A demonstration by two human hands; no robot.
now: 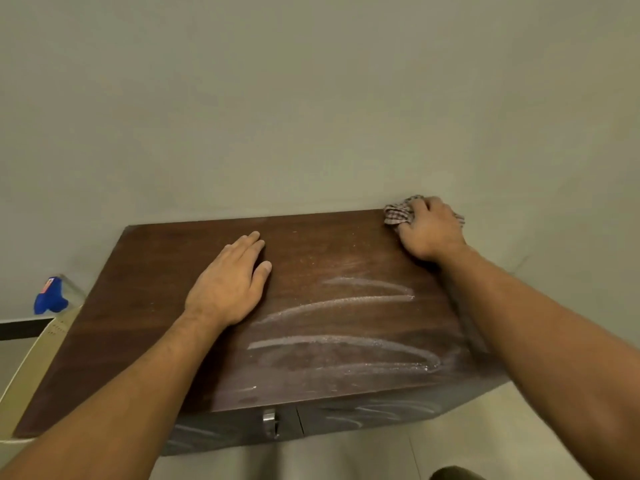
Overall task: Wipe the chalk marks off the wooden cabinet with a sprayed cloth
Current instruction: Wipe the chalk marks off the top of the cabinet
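The dark wooden cabinet (145, 271) stands against the wall, seen from above. White chalk marks (346, 299) run in long streaks across the right half of its top, and fainter ones show on its front doors. My right hand (429, 233) presses a bunched checked cloth (398, 213) onto the far right corner of the top. My left hand (232, 285) lies flat on the middle of the top, fingers together, holding nothing.
A spray bottle with a blue trigger head (50, 296) stands to the left of the cabinet, beside a beige object (31, 368). The plain wall (311, 98) rises right behind the cabinet. A metal handle (269, 424) sits on the front.
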